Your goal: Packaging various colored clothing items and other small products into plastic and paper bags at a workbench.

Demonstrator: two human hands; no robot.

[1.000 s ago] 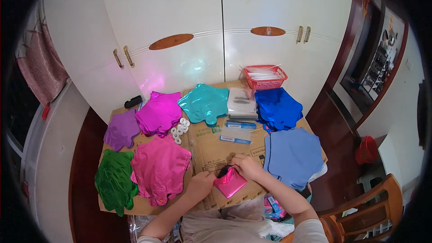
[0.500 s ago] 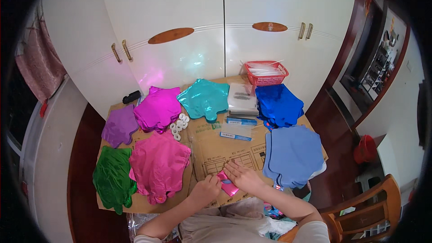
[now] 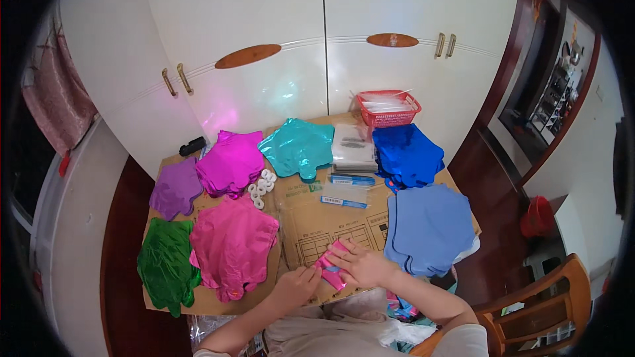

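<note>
Foil piece [image 3: 335, 281] | glossy pink | folded into narrow strip | bluish patch showing

Left hand [image 3: 299, 284] — fingers curled | right hand [image 3: 360, 266] — palm down

Tall white cabinet [image 3: 231, 0] filled far side, dark seam between its doors; paired brass handles [image 3: 440, 45] and oval wood-toned inlays [image 3: 248, 57] marked fronts. Pink and teal glints [image 3: 221, 116] lay on glossy surface. At left, from where I stood, pink curtain [image 3: 61, 99] hung beside dark window [image 3: 18, 178]. Floor [image 3: 132, 291] ran dark reddish brown. At right, dark-red frame [image 3: 488, 96] bordered doorway, shelving [image 3: 555, 96] visible beyond; white wall [image 3: 589, 145] continued past it. Slatted wooden chair [image 3: 582, 291] stood near, red bucket [image 3: 539, 217] farther back.
</note>
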